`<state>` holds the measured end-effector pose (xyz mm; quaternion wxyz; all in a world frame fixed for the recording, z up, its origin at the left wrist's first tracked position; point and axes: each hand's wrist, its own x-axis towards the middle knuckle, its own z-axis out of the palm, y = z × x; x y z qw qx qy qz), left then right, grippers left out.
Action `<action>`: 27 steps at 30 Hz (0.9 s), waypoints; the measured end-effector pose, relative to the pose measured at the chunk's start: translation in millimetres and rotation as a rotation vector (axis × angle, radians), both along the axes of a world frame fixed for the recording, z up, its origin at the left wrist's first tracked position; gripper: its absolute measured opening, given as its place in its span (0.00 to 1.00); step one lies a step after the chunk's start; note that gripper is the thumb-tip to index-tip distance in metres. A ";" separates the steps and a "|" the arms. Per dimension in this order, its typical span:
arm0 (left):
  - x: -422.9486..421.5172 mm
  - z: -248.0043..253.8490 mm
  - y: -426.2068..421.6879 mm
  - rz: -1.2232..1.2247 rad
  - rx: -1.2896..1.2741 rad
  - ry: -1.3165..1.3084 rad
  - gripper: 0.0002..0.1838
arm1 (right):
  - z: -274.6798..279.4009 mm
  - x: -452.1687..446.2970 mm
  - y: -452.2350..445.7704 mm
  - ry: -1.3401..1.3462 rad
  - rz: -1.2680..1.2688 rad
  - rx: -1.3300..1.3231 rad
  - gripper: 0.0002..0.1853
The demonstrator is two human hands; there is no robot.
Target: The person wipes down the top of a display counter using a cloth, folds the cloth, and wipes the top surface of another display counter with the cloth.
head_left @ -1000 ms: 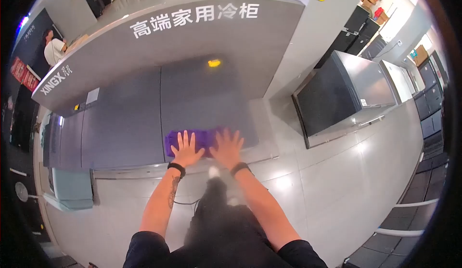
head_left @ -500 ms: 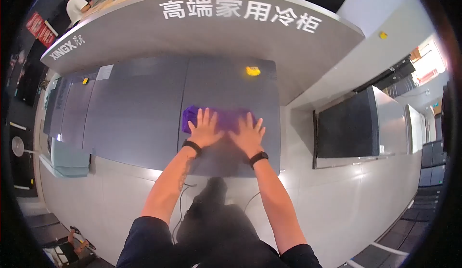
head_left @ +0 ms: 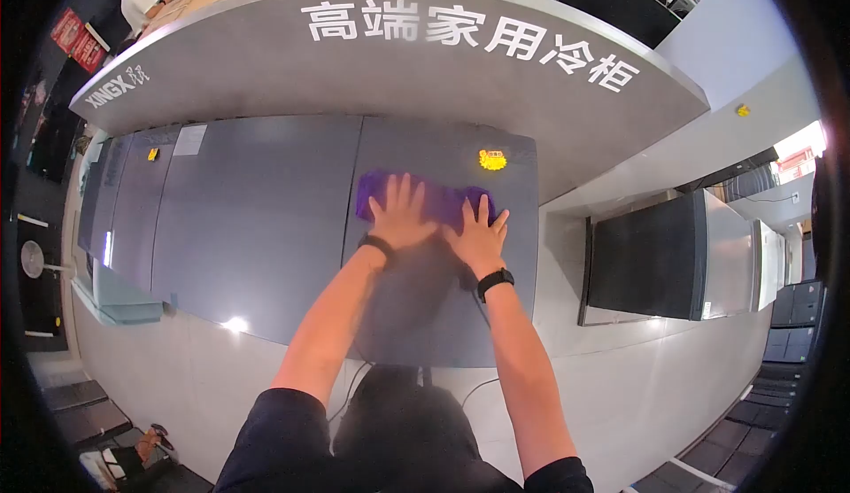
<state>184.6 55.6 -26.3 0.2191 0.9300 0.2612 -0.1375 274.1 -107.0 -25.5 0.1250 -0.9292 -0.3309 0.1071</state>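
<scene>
A purple cloth [head_left: 440,199] lies spread sideways on the dark grey top [head_left: 398,316] of an appliance. Flat on the cloth's left part rests my left hand [head_left: 403,218], fingers spread, slightly blurred. My right hand [head_left: 478,234] presses on the cloth's right part, its fingers apart too. Both wrists carry black bands. Beyond the cloth, a yellow sticker [head_left: 492,159] marks the same top. A seam divides this top from the grey one [head_left: 257,218] to its left, which bears a white paper [head_left: 189,139].
An upright grey panel [head_left: 398,77] with white lettering stands behind the tops. Dark appliances [head_left: 646,254] stand on the right. A person [head_left: 140,1] is at the far upper left, beyond the panel. A fan [head_left: 34,259] is at the left edge. Cables lie on the floor.
Both hands and the cloth have moved away from the top's near edge, toward the panel. The camera view has shifted, so more of the near edge shows.
</scene>
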 end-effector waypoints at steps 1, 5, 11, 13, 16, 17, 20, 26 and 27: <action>-0.1 0.2 -1.0 0.001 0.011 -0.002 0.52 | 3.4 -1.0 -1.3 0.017 -0.003 -0.005 0.38; -9.9 2.5 -13.6 0.021 0.016 -0.019 0.50 | 5.3 -7.7 -13.6 0.023 0.006 -0.031 0.39; -77.9 0.7 -67.4 0.052 0.094 -0.022 0.46 | 0.4 -64.9 -60.3 0.071 -0.032 -0.051 0.39; -104.1 5.9 -94.1 0.057 0.063 -0.041 0.45 | 4.7 -89.7 -78.9 0.080 -0.020 -0.068 0.39; -138.6 11.5 -127.8 0.086 0.048 0.027 0.45 | 12.5 -118.7 -112.2 0.093 0.003 -0.083 0.39; -151.0 15.0 -138.4 0.091 0.042 0.060 0.45 | 15.0 -129.9 -122.2 0.103 0.013 -0.084 0.39; -175.3 14.3 -163.4 0.090 0.069 0.173 0.46 | 7.8 -154.7 -150.3 0.089 0.035 -0.104 0.40; -202.8 5.8 -184.4 0.101 0.022 0.162 0.44 | 14.0 -175.2 -182.3 0.154 0.015 -0.091 0.38; -204.7 6.2 -184.3 0.100 0.004 0.149 0.43 | 14.5 -176.1 -183.0 0.147 0.018 -0.091 0.38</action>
